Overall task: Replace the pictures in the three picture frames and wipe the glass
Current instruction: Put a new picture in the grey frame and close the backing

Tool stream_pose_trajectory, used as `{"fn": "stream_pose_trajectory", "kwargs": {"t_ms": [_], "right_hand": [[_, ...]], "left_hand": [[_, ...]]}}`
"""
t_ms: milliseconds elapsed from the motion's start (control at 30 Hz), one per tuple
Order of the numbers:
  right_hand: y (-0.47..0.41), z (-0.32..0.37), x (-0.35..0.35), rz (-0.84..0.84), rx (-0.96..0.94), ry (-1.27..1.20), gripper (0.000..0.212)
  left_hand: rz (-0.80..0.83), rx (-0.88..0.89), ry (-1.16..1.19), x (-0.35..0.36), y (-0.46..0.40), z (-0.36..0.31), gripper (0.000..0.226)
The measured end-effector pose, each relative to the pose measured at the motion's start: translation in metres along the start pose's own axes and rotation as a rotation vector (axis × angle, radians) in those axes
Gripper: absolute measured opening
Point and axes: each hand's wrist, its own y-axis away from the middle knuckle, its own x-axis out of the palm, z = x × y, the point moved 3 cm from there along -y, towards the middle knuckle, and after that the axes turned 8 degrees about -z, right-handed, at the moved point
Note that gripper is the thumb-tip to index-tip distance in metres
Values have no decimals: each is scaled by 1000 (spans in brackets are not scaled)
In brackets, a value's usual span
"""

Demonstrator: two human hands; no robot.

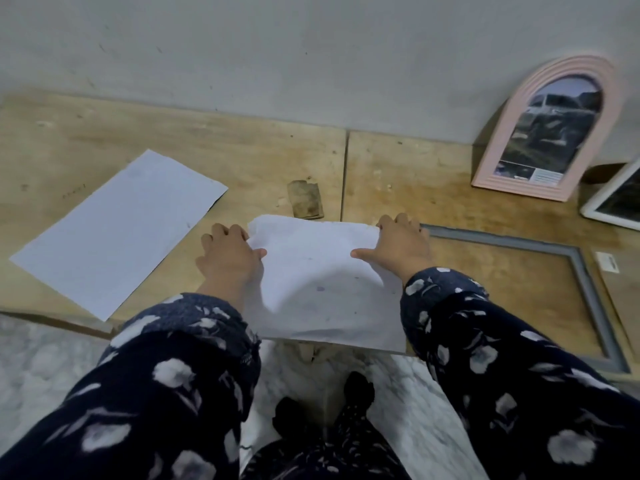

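Photo [540, 133] in pink frame [491, 157].

Dim, flat indoor light with a cool grey cast; no glare. A soft shadow darkens the middle of the white sheet [322, 282]. Wide-angle bending curves the wall line and tilts the pink arched frame [550, 133]. Detail is soft and smeared throughout.

The board [173, 133] is looking like bare plywood, matt and stained. Both sheets are showing as plain matt paper, the held one [322, 278] slightly creased, the other [117, 233] flat. The arched frame [540, 123] is looking like ridged pink plastic, and the sleeves [166, 375] like soft printed cloth.
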Motion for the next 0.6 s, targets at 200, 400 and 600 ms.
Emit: {"fn": "stream_pose_trajectory", "kwargs": {"t_ms": [200,400,600], "right_hand": [[-5,-10,-9,68,237,-677,53],[9,-26,-20,242,404,-943,78],[5,-61,-58,-66,250,-1040,39]], "left_hand": [[-138,66,237,-12,9,-4,19],[-348,219,389,-56,20,-30,10],[-479,192,425,-83,44,-73,17]]}}
